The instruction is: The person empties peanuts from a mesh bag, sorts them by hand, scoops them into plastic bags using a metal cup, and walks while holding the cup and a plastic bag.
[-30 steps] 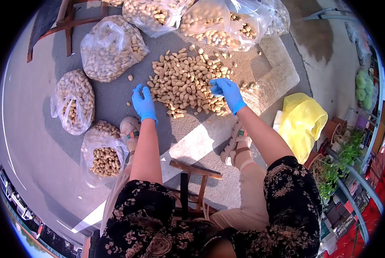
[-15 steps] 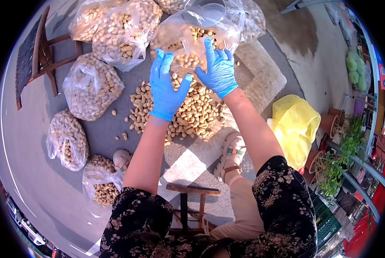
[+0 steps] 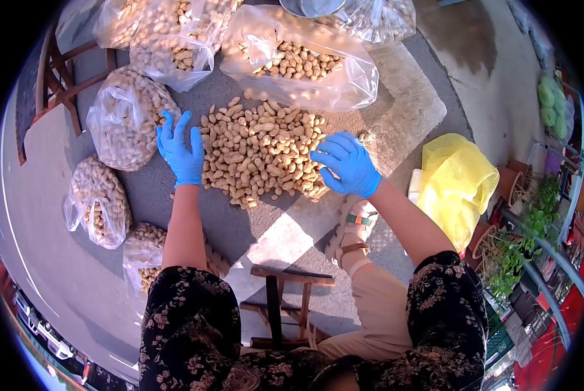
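Peanut pile (image 3: 259, 153), edge behind right hand (image 3: 349, 164), metal bowl (image 3: 312, 6) cut off

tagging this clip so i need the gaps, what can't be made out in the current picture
All in the head view:
Bowl: cut off by the top edge.
Left shoe: mostly hidden behind the left forearm.
White thing: partly covered by the yellow net; can't tell what it is.
Right hand: its fingers overlap the peanuts' edge, so contact is unclear.
Vehicle: too small for details.
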The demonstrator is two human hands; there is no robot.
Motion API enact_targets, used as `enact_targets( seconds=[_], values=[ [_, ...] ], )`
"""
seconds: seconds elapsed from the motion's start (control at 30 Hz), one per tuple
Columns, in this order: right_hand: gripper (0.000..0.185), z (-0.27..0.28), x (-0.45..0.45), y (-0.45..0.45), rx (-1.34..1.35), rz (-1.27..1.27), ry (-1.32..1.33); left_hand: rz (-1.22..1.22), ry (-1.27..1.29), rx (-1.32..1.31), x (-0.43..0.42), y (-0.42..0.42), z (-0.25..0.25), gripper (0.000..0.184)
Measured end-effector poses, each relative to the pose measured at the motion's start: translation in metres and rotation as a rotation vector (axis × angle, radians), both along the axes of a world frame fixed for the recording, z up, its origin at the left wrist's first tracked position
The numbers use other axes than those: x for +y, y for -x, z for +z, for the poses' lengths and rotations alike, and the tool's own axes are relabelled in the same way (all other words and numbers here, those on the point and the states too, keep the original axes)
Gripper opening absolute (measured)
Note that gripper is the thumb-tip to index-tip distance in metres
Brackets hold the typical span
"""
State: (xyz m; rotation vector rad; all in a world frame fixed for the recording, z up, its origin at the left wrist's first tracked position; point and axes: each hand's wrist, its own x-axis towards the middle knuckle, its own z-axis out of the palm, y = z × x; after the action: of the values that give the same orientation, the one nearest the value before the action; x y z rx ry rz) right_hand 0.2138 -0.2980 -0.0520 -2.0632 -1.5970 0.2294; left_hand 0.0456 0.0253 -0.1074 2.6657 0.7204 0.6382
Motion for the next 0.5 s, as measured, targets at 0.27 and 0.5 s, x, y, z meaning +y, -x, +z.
enact_targets(
  seconds=[0.27, 0.5],
  values=[
    [0.061, -0.098, 0.06, 0.04, 0.305, -0.592, -0.043, 0.372, 0.224, 0.166, -0.091, 0.049, -0.059, 0.057],
    [0.053, -0.082, 0.089, 0.072, 0.322, -0.647, 0.063, 0.26, 0.43, 0.021, -0.118, 0.007, -0.022, 0.065]
  ],
)
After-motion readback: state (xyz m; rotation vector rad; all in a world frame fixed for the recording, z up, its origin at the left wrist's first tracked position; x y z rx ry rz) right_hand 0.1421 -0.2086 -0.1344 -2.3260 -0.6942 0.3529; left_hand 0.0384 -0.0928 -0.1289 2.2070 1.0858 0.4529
